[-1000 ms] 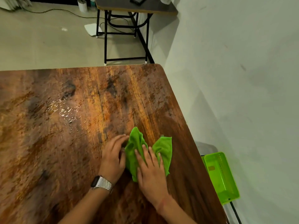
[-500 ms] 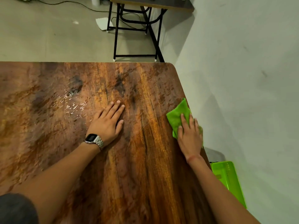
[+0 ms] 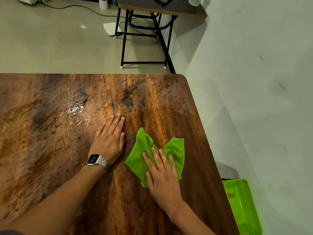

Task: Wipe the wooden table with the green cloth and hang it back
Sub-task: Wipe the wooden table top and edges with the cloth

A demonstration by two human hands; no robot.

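Observation:
The green cloth (image 3: 140, 158) lies crumpled on the wooden table (image 3: 50, 141), right of centre. My right hand (image 3: 162, 177) presses flat on the cloth with fingers spread and straight, covering its middle. My left hand (image 3: 110, 138), with a metal watch on the wrist, rests flat on the bare wood just left of the cloth, fingers together. A patch of wet droplets (image 3: 77, 107) glistens on the table beyond my left hand.
A bright green plastic bin (image 3: 242, 206) sits on the floor by the table's right edge, close to the grey wall (image 3: 254, 82). Beyond the far edge stands a small dark table on black metal legs (image 3: 144, 36), with cables across the floor.
My right hand slid the cloth from the table's right edge back toward the middle and nearer to me. My left hand stays flat on the wood.

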